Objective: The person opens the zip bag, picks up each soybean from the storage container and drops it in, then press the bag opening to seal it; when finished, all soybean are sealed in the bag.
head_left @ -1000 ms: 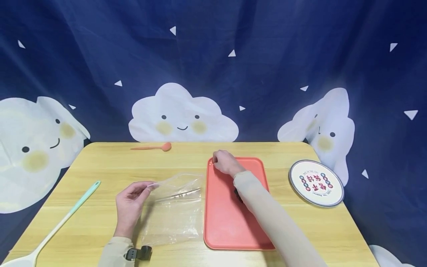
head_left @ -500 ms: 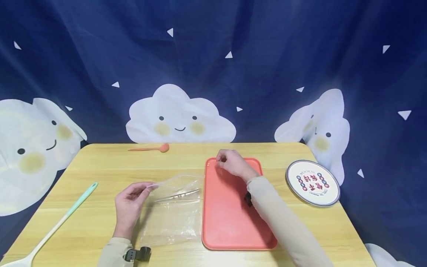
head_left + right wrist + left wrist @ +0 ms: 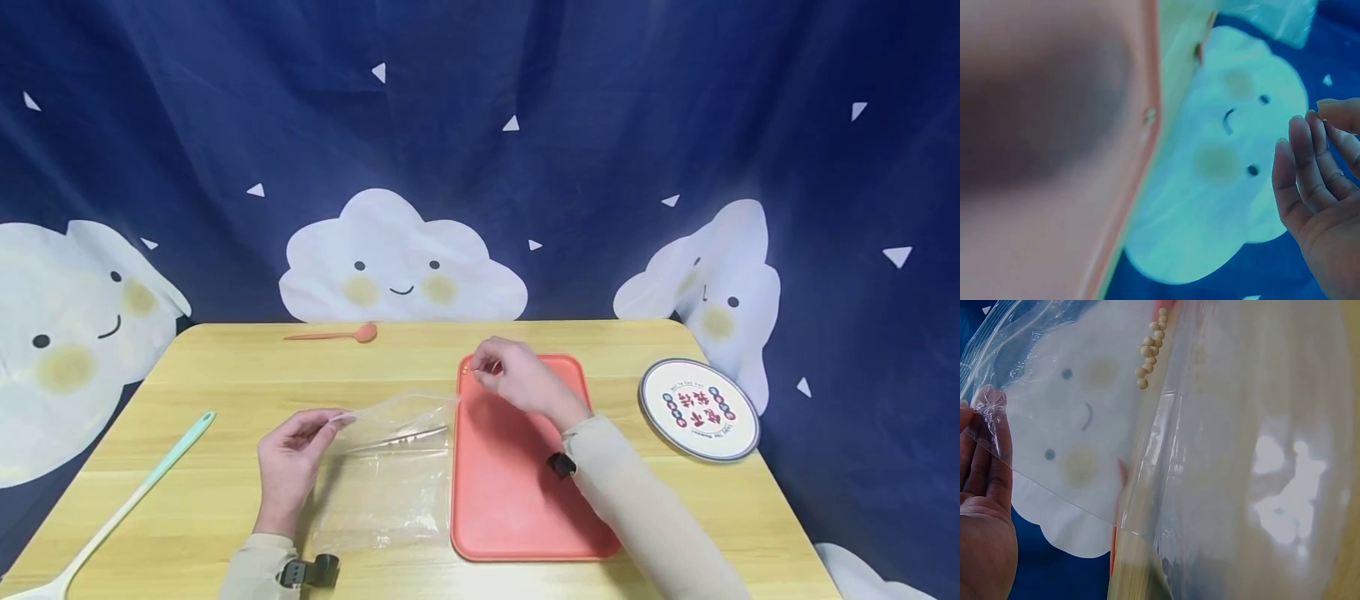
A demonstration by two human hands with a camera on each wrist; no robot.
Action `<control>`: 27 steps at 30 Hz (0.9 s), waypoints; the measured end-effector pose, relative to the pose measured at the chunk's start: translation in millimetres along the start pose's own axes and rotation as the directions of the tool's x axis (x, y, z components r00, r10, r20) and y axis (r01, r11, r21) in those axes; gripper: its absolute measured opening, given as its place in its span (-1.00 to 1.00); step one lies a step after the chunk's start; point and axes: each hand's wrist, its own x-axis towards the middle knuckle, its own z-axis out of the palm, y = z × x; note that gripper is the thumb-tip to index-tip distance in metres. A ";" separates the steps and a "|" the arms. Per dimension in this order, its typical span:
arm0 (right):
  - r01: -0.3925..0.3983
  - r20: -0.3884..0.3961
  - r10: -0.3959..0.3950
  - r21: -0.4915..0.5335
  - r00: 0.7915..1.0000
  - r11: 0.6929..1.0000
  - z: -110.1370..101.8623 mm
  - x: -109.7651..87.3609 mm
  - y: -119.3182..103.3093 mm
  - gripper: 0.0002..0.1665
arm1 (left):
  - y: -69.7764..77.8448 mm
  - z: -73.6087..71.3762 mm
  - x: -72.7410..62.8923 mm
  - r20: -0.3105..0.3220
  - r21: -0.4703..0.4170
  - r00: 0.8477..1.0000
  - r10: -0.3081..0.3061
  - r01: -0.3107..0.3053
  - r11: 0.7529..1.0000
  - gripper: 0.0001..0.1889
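Observation:
My left hand (image 3: 292,462) pinches the upper edge of a clear zip-lock bag (image 3: 390,492) that stands on the table, its mouth partly raised. Inside it, several pale round soybeans (image 3: 1150,350) lie in a row along a fold, as the left wrist view shows. Above the far left corner of a red tray (image 3: 517,517) is my right hand (image 3: 521,379). Its thumb and index fingertip meet on a tiny pale soybean (image 3: 1323,119), mostly covered by the fingers. A few more soybeans (image 3: 1149,116) sit in the tray's corner.
A red spoon (image 3: 365,333) lies at the table's back edge. On the left is a long white ladle with a mint handle (image 3: 180,450). A printed white plate (image 3: 697,408) lies on the right. A blue cloud-patterned curtain (image 3: 585,167) hangs behind.
My right hand first drew back rightward from the tray's corner, then came slightly left again with thumb and finger together. The left hand and bag have hardly moved. The head view shifted slightly.

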 end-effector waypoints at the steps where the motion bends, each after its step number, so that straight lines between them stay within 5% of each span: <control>1: 0.016 0.001 -0.016 0.006 1.000 1.000 0.2 -1.2 -5.1 -0.88 | -0.1 0.0 0.1 0.000 0.003 1.000 0.001 -0.001 1.000 -0.89; 10: 0.116 0.074 -0.120 0.061 0.990 0.991 15.9 -1.5 -46.3 -0.92 | -0.5 0.7 -0.1 -0.011 0.001 1.000 -0.021 0.022 1.000 -0.89; 18: 0.148 0.136 -0.154 0.050 0.979 0.988 35.4 8.7 -59.6 -0.91 | 1.7 2.2 -0.3 -0.009 -0.012 1.000 0.004 -0.004 1.000 -0.89; 27: 0.242 0.174 -0.216 -0.146 0.961 0.959 54.3 14.6 -67.8 -0.90 | 1.0 2.6 -1.5 -0.019 -0.011 1.000 0.004 -0.005 1.000 -0.89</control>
